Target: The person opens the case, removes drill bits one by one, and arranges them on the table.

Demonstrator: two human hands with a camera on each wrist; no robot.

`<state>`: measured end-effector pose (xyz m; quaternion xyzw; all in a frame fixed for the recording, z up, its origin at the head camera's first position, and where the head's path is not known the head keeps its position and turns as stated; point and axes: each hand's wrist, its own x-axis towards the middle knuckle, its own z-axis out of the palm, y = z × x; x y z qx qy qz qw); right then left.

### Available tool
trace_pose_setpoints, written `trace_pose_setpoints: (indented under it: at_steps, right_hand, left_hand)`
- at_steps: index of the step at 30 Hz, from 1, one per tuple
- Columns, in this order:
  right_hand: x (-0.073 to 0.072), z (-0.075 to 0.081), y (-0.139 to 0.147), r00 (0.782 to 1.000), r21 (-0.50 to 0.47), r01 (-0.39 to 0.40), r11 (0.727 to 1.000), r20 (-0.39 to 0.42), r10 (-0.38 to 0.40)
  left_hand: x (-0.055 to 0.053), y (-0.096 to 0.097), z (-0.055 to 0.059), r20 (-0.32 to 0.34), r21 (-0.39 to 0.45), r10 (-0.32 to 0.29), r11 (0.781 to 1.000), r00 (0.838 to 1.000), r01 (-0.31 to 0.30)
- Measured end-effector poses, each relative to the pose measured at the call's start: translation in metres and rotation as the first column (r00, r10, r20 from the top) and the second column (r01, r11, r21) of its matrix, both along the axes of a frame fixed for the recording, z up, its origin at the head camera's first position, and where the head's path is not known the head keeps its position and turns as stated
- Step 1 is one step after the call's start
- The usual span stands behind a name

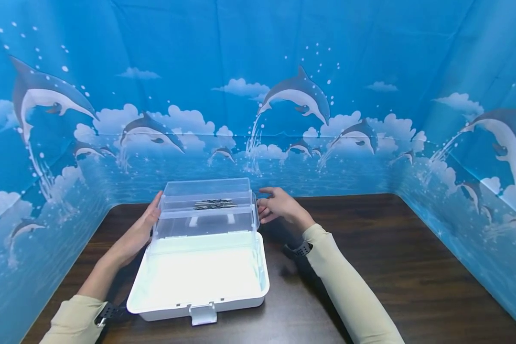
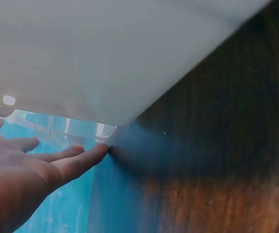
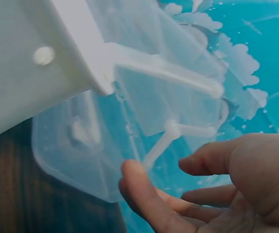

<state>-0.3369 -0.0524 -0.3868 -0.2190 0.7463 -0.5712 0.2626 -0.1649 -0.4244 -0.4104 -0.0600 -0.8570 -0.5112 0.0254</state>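
A white storage box (image 1: 198, 306) stands with its lid raised, its clear fold-out tray (image 1: 206, 212) lifted toward the back. In the tray lies a small bunch of thin dark and silver rods (image 1: 215, 204) resembling drill bits. My left hand (image 1: 136, 235) is at the tray's left side, its fingers fairly straight in the left wrist view (image 2: 37, 170). Beside the tray's right end is my right hand (image 1: 284, 206). Its fingers (image 3: 151, 199) are loosely bent, with nothing between them and the thumb. Whether either hand touches the plastic is hard to tell.
The box rests on a dark wooden table (image 1: 370, 258). A blue dolphin-print curtain (image 1: 223, 86) surrounds its back and sides. A white latch (image 1: 203, 314) hangs at the box's front edge. White hinge arms (image 3: 168, 75) join the clear tray to the box.
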Motion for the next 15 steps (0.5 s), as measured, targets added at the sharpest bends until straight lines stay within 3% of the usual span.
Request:
trace_pose_setpoints:
  at_steps: [5, 10, 12, 15]
  right_hand:
    - [0.004, 0.014, 0.003, 0.989, -0.039, 0.101, 0.994, -0.107, -0.104]
    - [0.009, 0.021, 0.004, 0.954, -0.049, 0.123, 0.991, -0.269, -0.132]
    - [0.011, 0.023, 0.003, 0.934, -0.053, 0.115, 0.992, -0.335, -0.126]
    - [0.015, 0.025, -0.001, 0.877, -0.035, 0.111, 0.993, -0.468, -0.114]
  left_hand:
    - [-0.001, 0.000, 0.000, -0.017, -0.093, 0.039, 0.995, 0.999, -0.041]
    - [-0.003, -0.001, -0.001, -0.048, -0.132, 0.075, 0.988, 0.996, -0.081]
    - [-0.004, -0.001, -0.001, -0.052, -0.133, 0.077, 0.988, 0.996, -0.083]
    - [-0.006, -0.002, -0.002, -0.048, -0.127, 0.078, 0.988, 0.996, -0.084]
